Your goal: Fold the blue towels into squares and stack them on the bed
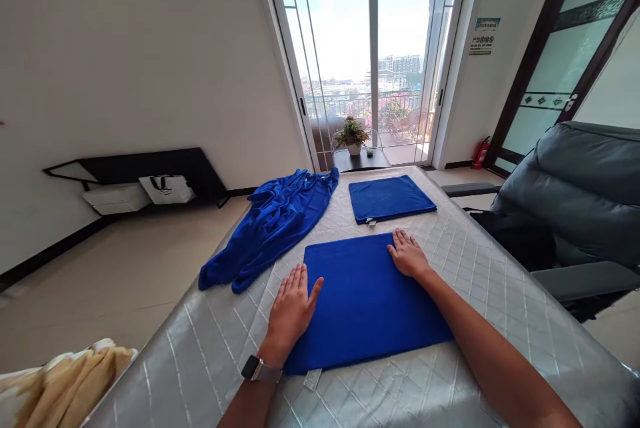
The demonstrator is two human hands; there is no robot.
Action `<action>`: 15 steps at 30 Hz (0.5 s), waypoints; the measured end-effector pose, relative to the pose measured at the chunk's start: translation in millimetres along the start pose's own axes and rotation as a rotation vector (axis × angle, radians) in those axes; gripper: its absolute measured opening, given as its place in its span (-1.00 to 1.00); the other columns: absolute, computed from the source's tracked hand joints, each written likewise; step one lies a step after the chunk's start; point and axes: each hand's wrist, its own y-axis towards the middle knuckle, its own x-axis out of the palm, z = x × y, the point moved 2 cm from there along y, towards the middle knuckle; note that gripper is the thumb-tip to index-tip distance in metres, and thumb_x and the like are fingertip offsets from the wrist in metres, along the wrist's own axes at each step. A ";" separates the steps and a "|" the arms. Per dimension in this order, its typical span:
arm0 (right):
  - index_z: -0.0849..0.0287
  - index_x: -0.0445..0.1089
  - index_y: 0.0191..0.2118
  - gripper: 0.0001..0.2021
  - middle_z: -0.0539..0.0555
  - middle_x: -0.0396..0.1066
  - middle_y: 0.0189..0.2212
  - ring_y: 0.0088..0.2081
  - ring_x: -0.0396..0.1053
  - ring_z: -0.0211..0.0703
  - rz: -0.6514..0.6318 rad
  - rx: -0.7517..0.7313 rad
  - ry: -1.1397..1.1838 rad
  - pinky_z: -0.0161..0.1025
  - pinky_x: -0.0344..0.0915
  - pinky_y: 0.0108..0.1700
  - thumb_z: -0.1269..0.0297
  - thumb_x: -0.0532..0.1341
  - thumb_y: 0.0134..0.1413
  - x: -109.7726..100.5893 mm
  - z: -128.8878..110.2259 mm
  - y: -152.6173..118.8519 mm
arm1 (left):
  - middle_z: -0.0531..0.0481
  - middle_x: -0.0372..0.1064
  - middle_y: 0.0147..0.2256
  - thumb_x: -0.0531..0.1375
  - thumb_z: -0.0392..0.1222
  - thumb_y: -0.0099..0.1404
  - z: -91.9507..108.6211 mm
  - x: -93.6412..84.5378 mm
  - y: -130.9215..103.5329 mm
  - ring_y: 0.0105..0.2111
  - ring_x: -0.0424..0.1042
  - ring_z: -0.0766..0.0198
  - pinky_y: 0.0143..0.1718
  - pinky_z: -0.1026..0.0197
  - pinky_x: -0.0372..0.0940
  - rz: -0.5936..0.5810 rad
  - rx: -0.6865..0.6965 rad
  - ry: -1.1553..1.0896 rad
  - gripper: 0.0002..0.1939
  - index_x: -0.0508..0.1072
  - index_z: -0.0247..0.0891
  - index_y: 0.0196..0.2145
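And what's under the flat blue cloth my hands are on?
The silver quilted mattress shows around the blue cloth, and a white tag sticks out at its near edge. Whatever lies directly beneath is covered and can't be seen.

- Potted flowers [352, 135] are standing on a small dark table [356, 163] before a sliding glass door [373, 35].
- Beyond the glass, a wicker chair [409, 124] is sitting near a railing [343, 108].
- A red fire extinguisher [481, 153] is standing beside a dark-framed door [527, 61], and signs [482, 45] are hanging on the wall above.
- A dark padded armchair [593, 175] is filling the right side.
- A white bag [169, 191] and a pale box [116, 199] are sitting side by side at a low black stand [150, 165].
- A tan-and-white blanket [75, 381] is lying bunched at lower left.
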 end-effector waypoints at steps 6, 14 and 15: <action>0.41 -0.19 0.48 -0.31 0.18 -0.29 0.49 0.49 -0.35 -0.07 0.020 -0.009 0.012 -0.01 -0.35 0.45 0.06 -0.28 0.42 -0.8 -1.4 0.4 | -0.20 0.11 0.38 -0.22 0.22 0.52 89.5 -9.1 13.7 0.39 0.07 0.13 0.38 0.01 0.06 -0.083 0.345 -0.131 -0.26 0.14 -0.35 0.39; 0.34 -0.16 0.49 -0.37 0.17 -0.31 0.50 0.49 -0.37 -0.08 0.012 -0.061 -0.022 -0.03 -0.31 0.45 0.19 -0.21 0.41 0.0 2.7 -2.3 | -0.37 0.05 0.38 -0.27 0.19 0.52 209.9 25.9 90.8 0.40 0.02 -0.03 0.38 -0.13 0.04 -0.173 0.325 -0.273 -0.23 0.14 -0.44 0.39; 0.33 -0.16 0.49 -0.37 0.17 -0.31 0.50 0.49 -0.37 -0.08 0.009 -0.067 -0.023 -0.03 -0.32 0.45 0.21 -0.20 0.40 0.2 3.1 -2.3 | -0.38 0.05 0.38 -0.28 0.20 0.52 213.8 28.9 97.5 0.41 0.02 -0.03 0.38 -0.12 0.02 -0.194 0.305 -0.274 -0.22 0.15 -0.46 0.38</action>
